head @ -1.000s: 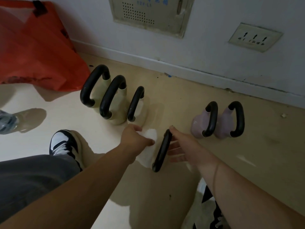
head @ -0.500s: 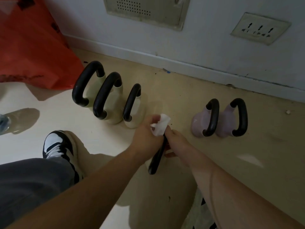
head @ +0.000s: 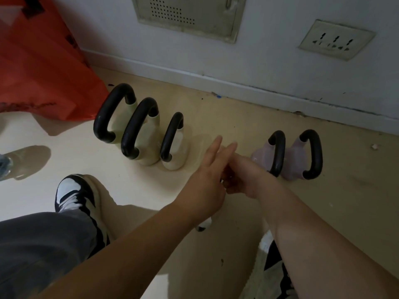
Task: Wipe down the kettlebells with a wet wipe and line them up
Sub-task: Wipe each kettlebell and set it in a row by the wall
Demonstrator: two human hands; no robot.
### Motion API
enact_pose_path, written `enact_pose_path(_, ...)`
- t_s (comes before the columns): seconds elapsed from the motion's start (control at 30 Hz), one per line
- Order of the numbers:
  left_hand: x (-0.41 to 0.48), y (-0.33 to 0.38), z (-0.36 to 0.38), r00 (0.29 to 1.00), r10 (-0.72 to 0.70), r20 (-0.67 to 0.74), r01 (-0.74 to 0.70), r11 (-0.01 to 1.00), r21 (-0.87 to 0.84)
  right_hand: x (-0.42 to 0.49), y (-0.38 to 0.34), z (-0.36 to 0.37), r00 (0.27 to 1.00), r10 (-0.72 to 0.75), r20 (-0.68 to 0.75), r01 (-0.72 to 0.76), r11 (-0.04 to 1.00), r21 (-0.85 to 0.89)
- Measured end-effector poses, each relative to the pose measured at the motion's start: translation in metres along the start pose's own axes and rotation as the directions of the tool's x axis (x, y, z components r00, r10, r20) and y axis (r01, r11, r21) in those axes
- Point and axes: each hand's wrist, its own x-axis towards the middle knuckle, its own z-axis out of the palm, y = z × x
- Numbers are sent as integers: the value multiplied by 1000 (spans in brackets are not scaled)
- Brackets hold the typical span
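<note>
Head view: three cream, rounded kettlebells with thick black loop handles (head: 149,134) stand upright in a tight row on the beige floor (head: 345,201), near the white skirting.

Just right of that row, my left hand (head: 205,178) points forward with its fingers straight and close together. My right hand (head: 246,180) touches it from the right, with knuckles bent and fingers curled under. What they curl round is hidden, so I cannot tell its grip.

Below my left wrist, nearer me than the row, a small white-and-black part of another kettlebell (head: 204,225) peeks out.

Farther right of the row, past my hands, two pale pink kettlebells with black handles (head: 289,156) stand side by side.

Left of the row lies a crumpled orange plastic bag (head: 38,67). Nearer me than the row is my black-and-white trainer (head: 75,197).
</note>
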Motion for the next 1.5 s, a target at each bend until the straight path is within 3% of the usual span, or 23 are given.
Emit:
enact_pose_path(0.1,2,5,-2,1000,4,26,-3,999,-54,-5,-7,-3,994,33,105,-33,999,-10)
enact_pose_path(0.27,-11,3,3,993,-51,110,65,990,-127,-8,5,-5,997,33,70,-34,999,11)
enact_pose_path(0.37,-14,-1,6,979,-192,-63,169,949,-266,1,15,-6,997,0,-79,8,994,109)
enact_pose_path(0.4,-12,-6,5,953,-260,-158,215,943,-253,1,17,-5,993,-9,-119,22,994,107)
enact_pose_path(0.47,-7,-17,1,910,-320,-262,317,947,-54,4,24,-1,984,-37,-176,44,998,34)
enact_pose_path(0.53,-8,-21,6,926,-309,-217,334,938,90,8,32,5,978,-72,-198,71,997,-10)
enact_pose_path(0.7,-17,-4,49,949,-311,-40,313,931,186,11,36,3,980,-104,-170,122,988,97)
enact_pose_path(0.83,-5,-7,62,830,-553,-72,557,827,75,21,41,0,965,-115,-237,143,984,103)
enact_pose_path(0.93,6,-8,68,792,-601,-108,604,797,-11,30,50,6,956,-66,-286,112,983,147)
enact_pose_path(1.0,17,-13,63,765,-643,-35,633,760,-147,36,54,8,955,-16,-295,79,976,203)
enact_pose_path(1.03,23,-18,57,739,-670,66,664,709,-236,36,53,9,956,6,-293,62,973,224)
enact_pose_path(1.13,27,-34,25,593,-664,456,791,376,-482,40,55,8,971,38,-235,18,973,231)
enact_pose_path(1.17,25,-36,16,569,-636,522,808,315,-498,42,58,8,978,27,-207,20,975,220)
enact_pose_path(1.2,24,-36,13,576,-632,519,807,338,-484,44,61,7,983,1,-182,39,976,212)
enact_pose_path(1.27,24,-28,25,679,-644,351,734,598,-323,44,60,4,986,-47,-158,72,984,160)
enact_pose_path(1.33,10,-19,48,819,-563,108,572,816,-80,38,58,0,993,-61,-98,72,991,115)
enact_pose_path(1.4,-16,-21,62,929,-367,-50,369,927,65,31,56,-7,997,-77,-23,80,990,115)
enact_pose_path(1.5,-60,-43,59,986,-166,16,167,982,-93,23,56,-11,996,-79,48,75,993,95)
